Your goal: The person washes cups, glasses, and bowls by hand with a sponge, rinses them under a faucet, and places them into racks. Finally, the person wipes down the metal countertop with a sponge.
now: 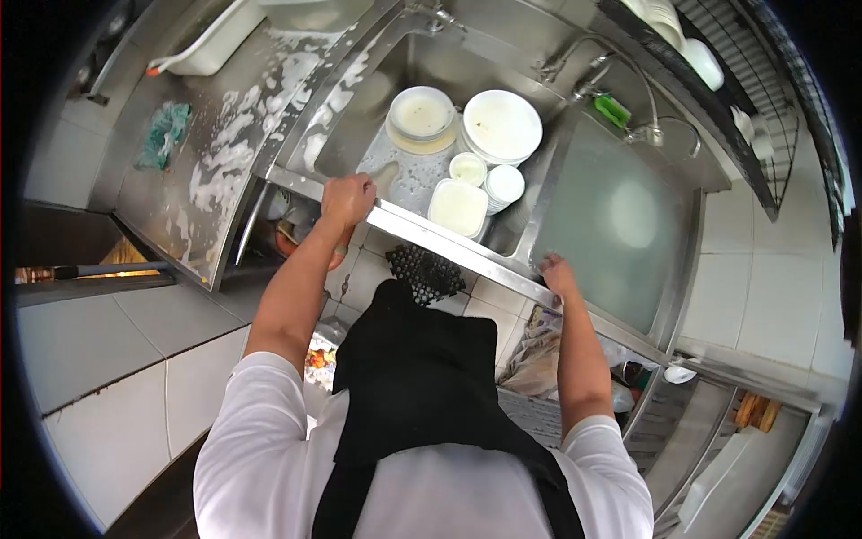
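My left hand (pixel 348 199) is closed over the front rim (pixel 404 225) of the steel sink, near its left corner. Farther right, my right hand (pixel 557 275) rests on the same rim with curled fingers, by the divider between the two basins. Inside the left basin (pixel 359 130) stand stacked white plates (pixel 503 126), round bowls (pixel 422 112), small cups (pixel 468 168) with another small stack (pixel 505 184), and squarish dishes (pixel 458 207). Cloudy water (pixel 602 242) fills the right basin. Neither hand touches the dishes.
A soapy steel drainboard (pixel 224 171) lies left, with a green scouring pad (pixel 164 135) and a white tub (pixel 211 40). Taps (pixel 588 81) and a green brush (pixel 612 110) are at the back. A dish rack (pixel 718 81) overhangs the right side.
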### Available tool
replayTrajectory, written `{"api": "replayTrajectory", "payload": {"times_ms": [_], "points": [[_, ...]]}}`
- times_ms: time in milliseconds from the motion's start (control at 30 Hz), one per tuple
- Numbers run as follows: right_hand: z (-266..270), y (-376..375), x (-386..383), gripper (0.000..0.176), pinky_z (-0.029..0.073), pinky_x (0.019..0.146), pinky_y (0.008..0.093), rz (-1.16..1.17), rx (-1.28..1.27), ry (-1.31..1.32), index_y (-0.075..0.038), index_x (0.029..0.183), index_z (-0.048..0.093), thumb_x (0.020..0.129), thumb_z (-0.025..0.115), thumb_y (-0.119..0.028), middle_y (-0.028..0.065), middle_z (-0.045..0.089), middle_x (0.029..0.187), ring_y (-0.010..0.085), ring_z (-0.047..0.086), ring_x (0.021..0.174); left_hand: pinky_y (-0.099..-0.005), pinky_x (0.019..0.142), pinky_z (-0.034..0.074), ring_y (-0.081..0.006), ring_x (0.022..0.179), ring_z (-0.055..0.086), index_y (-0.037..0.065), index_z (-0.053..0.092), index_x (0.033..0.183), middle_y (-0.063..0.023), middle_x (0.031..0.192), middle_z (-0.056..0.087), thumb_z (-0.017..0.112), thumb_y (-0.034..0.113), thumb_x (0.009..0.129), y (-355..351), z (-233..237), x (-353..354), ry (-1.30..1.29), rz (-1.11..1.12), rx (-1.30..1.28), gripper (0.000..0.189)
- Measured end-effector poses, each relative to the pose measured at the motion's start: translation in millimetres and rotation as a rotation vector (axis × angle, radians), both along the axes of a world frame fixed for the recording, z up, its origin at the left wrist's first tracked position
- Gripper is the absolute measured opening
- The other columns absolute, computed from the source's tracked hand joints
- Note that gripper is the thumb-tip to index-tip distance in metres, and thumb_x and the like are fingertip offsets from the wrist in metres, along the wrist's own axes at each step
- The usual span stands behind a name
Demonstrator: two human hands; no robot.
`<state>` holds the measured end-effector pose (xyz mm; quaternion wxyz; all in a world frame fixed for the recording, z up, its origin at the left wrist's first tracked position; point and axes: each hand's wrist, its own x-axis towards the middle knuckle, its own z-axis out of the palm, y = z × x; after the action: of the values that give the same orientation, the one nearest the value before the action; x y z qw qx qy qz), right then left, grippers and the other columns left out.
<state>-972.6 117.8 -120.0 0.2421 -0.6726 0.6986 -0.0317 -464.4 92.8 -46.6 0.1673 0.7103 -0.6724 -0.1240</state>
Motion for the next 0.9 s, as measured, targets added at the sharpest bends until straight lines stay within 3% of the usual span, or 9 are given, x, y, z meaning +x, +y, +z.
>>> {"api": "replayTrajectory", "payload": {"times_ms": [267,300,333,400,533,600,733,833,900], "points": [[-159.5,-56.7,-91.0,0.029,0.054,0.07,0.0431,-0.892,0.26,-1.129,-0.01,0.097,0.067,0.099,0.046,-0.029,0.0123,0.07,0.094,0.0305,0.067,0.08,-0.0468,0.086,0.05,-0.0399,0.093,0.066,0.007,0.068,0.106,-0.022,0.096,0.07,0.058,0.035,0.087,-37.8,13.9,5.1,-0.015,0.138,0.364,0.036],[-107.1,-66.7,-57.3,0.029,0.054,0.07,0.0431,-0.9,0.269,-1.118,-0.01,0.097,0.067,0.099,0.046,-0.029,0.0123,0.07,0.094,0.0305,0.067,0.08,-0.0471,0.086,0.05,-0.04,0.093,0.066,0.007,0.068,0.106,-0.0222,0.096,0.07,0.058,0.035,0.087,-43.3,10.8,8.2,-0.013,0.131,0.389,0.036],[-33.3,-83.1,-7.0,0.027,0.054,0.068,0.0423,-1.154,0.253,-1.73,-0.013,0.096,0.064,0.101,0.045,-0.031,0.0078,0.069,0.092,0.0259,0.065,0.075,-0.0475,0.087,0.05,-0.0401,0.093,0.066,0.007,0.068,0.107,-0.0224,0.096,0.069,0.058,0.036,0.087,-47.3,6.7,9.8,-0.009,0.13,0.416,0.037],[-13.0,-109.2,6.0,0.031,0.055,0.073,0.0375,-0.711,0.514,-1.977,-0.003,0.103,0.062,0.098,0.052,-0.032,0.0115,0.068,0.09,0.0254,0.066,0.078,-0.0477,0.086,0.05,-0.0397,0.094,0.066,0.006,0.068,0.106,-0.0214,0.098,0.069,0.059,0.034,0.087,-57.5,-5.6,7.7,-0.034,0.114,0.439,0.035],[59.5,-150.4,99.5,0.034,0.056,0.085,0.0409,-0.424,0.737,-1.61,0.002,0.114,0.061,0.098,0.054,-0.027,0.0162,0.069,0.107,0.0311,0.068,0.099,-0.0426,0.086,0.051,-0.0352,0.098,0.066,0.006,0.068,0.106,-0.0181,0.104,0.069,0.063,0.03,0.085,-79.2,-59.6,-26.2,0.26,0.006,0.515,0.033],[66.4,-165.2,142.3,0.033,0.055,0.085,0.0395,-0.382,0.767,-1.428,0.002,0.116,0.061,0.099,0.054,-0.026,0.0155,0.069,0.106,0.0303,0.069,0.095,-0.041,0.09,0.05,-0.0341,0.102,0.065,0.0,0.065,0.11,-0.0203,0.11,0.068,0.067,0.033,0.082,-93.6,-85.1,-62.1,0.422,-0.035,0.581,0.043],[30.9,-177.0,180.8,0.033,0.054,0.085,0.0393,-0.448,0.731,-1.232,-0.001,0.116,0.063,0.098,0.056,-0.028,0.0136,0.069,0.11,0.0287,0.068,0.094,-0.0435,0.096,0.047,-0.0368,0.111,0.061,-0.004,0.06,0.117,-0.0241,0.12,0.062,0.071,0.032,0.079,-112.7,-122.3,-109.7,0.452,0.0,0.805,0.053],[4.0,-176.0,178.5,0.035,0.052,0.083,0.0398,-0.446,0.532,-0.866,-0.001,0.114,0.065,0.096,0.057,-0.03,0.0142,0.068,0.114,0.0293,0.067,0.097,-0.0449,0.098,0.046,-0.0387,0.116,0.058,-0.002,0.056,0.125,-0.0255,0.124,0.06,0.072,0.028,0.079,-111.2,-171.9,-117.8,0.397,0.03,0.842,0.057],[-24.4,-165.8,164.2,0.04,0.049,0.089,0.0407,-0.255,0.486,-0.41,0.001,0.114,0.066,0.096,0.055,-0.034,0.0178,0.066,0.118,0.0318,0.064,0.105,-0.0447,0.098,0.046,-0.0393,0.115,0.058,-0.002,0.054,0.127,-0.026,0.124,0.06,0.071,0.025,0.079,-111.4,-207.4,-114.8,0.404,-0.007,0.875,0.058]]}}
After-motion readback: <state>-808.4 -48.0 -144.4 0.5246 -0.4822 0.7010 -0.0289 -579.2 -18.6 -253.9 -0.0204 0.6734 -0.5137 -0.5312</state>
